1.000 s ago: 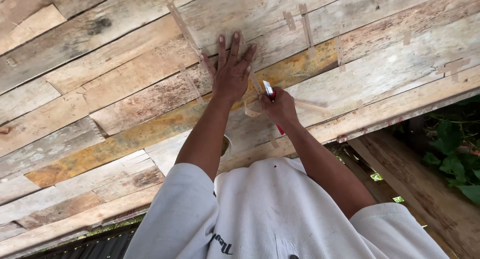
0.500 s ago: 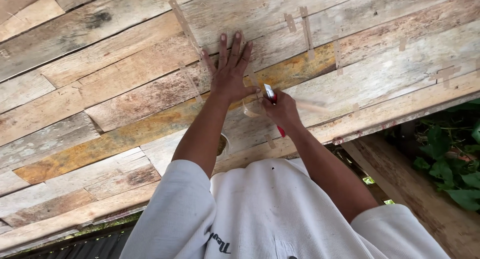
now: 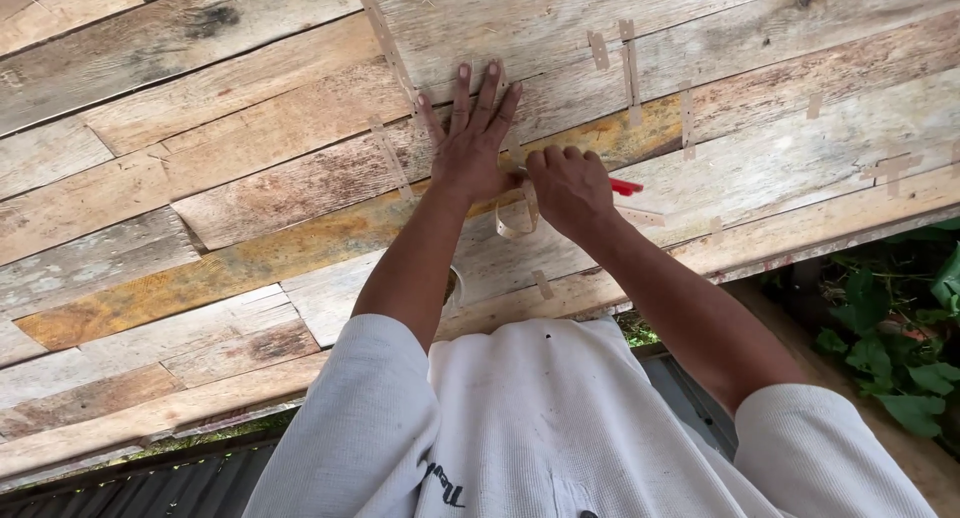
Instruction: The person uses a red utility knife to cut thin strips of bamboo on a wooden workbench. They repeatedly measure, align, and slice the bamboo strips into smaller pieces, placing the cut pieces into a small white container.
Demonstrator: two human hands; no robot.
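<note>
Left hand (image 3: pixel 472 138) lies flat on the plank wall (image 3: pixel 230 168), fingers spread and pointing up, palm pressed on the wood, gripping nothing. Right hand (image 3: pixel 570 183) sits just beside it, to the right, fist closed around a red-handled tool (image 3: pixel 626 186); only the red end sticks out past the knuckles, the working tip is hidden by the fist, so the kind of tool can't be told. The two hands nearly touch at the thumb side.

A thin pale strip (image 3: pixel 520 216) curls loose in a loop just below and between the hands, hanging off the wall surface. More thin pale strips (image 3: pixel 628 63) lie flat on the planks, above and right of the hands, mostly upright; a long slanted one (image 3: pixel 388 48) runs up from beside the left fingers.

The wall is weathered boards in mixed tones, with one yellowish plank (image 3: pixel 200 278) running across under the hands. White sleeves and shirt (image 3: pixel 540 418) fill the bottom. Green leaves (image 3: pixel 900 368) at lower right, corrugated sheet (image 3: pixel 130 488) at lower left.
</note>
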